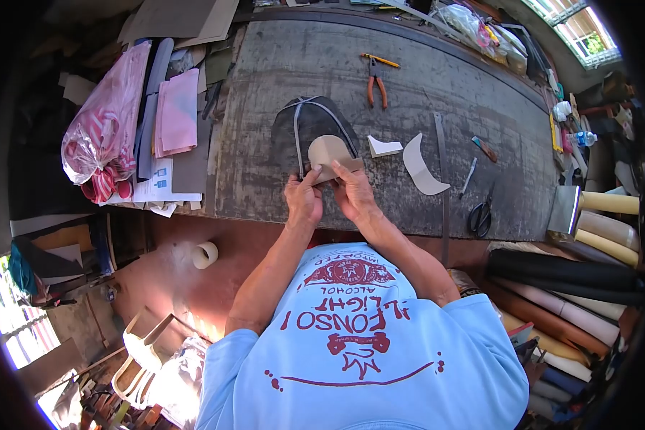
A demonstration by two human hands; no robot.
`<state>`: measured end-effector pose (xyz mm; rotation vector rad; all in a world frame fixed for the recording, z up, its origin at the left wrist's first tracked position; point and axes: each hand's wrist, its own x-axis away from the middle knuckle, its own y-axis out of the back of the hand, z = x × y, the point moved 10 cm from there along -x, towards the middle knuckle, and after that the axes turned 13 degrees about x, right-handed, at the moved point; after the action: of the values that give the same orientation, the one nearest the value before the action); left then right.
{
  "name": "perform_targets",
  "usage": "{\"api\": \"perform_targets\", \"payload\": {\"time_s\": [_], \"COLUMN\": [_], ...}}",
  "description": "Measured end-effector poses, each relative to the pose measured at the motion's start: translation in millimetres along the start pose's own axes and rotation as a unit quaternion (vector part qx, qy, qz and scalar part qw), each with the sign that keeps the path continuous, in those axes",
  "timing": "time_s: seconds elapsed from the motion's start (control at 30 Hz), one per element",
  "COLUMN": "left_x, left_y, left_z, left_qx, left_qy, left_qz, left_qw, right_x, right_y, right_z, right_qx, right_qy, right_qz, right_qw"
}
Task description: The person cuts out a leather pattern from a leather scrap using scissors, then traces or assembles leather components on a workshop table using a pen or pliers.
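Note:
My left hand (305, 199) and my right hand (354, 193) pinch the lower edge of a tan, round-topped piece of card or leather (330, 149), thumbs on top. Behind it on the table lies a black piece with grey stripes (314, 118), partly covered by the tan one. Whether my fingers also grip the black piece is hidden. Just right of my right hand are a small white cut piece (385, 147) and a larger white crescent-shaped piece (424, 166).
Orange-handled pliers (377, 87) and a yellow pencil-like tool (380, 60) lie farther back on the worn table (265, 72). On the right are a long flat strip (441, 186), a pen (469, 177), a knife-like tool (484, 149) and black scissors (481, 216). Bagged striped material (107, 136) sits left.

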<state>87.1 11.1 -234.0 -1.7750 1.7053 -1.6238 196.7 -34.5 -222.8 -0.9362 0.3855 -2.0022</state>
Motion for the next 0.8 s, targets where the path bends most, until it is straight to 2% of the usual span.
{"api": "perform_targets", "payload": {"time_s": [0.13,0.23,0.33,0.37,0.43,0.5,0.6,0.63,0.73,0.8], "left_x": [2.9,21.3,51.0,62.0,78.9,88.1,128.0,135.3,164.5,163.1], "left_y": [1.7,-4.2,15.4,29.6,68.9,108.1,119.5,123.0,56.5,16.7], "left_z": [11.4,4.7,-3.8,-13.8,-48.5,-109.1,-193.2,-209.8,-233.6,-218.3], "left_qx": [0.01,0.011,-0.009,-0.042,-0.098,-0.184,-0.174,-0.191,-0.287,-0.345], "left_qy": [0.022,0.059,0.128,0.128,0.082,-0.067,-0.223,-0.24,-0.276,-0.199], "left_qz": [0.032,0.05,0.089,0.068,0.046,0.018,-0.052,-0.037,0.047,0.163], "left_qw": [0.999,0.997,0.988,0.989,0.991,0.981,0.958,0.951,0.916,0.903], "right_x": [4.4,-0.5,3.2,8.0,23.4,45.9,83.4,98.7,136.7,147.9], "right_y": [-20.2,-19.9,-55.3,-73.7,-111.3,-142.2,-166.5,-175.4,-188.5,-182.0], "right_z": [19.0,33.6,48.8,56.3,53.7,39.6,-4.1,-20.2,-57.9,-75.7], "right_qx": [0.03,0.142,0.19,0.192,0.3,0.369,0.438,0.425,0.388,0.374], "right_qy": [0.036,0.062,0.097,0.113,0.058,0.006,-0.047,-0.087,-0.198,-0.26], "right_qz": [0.03,0.018,0.087,0.127,0.222,0.322,0.418,0.454,0.528,0.545], "right_qw": [0.998,0.988,0.973,0.967,0.926,0.872,0.795,0.778,0.729,0.704]}}
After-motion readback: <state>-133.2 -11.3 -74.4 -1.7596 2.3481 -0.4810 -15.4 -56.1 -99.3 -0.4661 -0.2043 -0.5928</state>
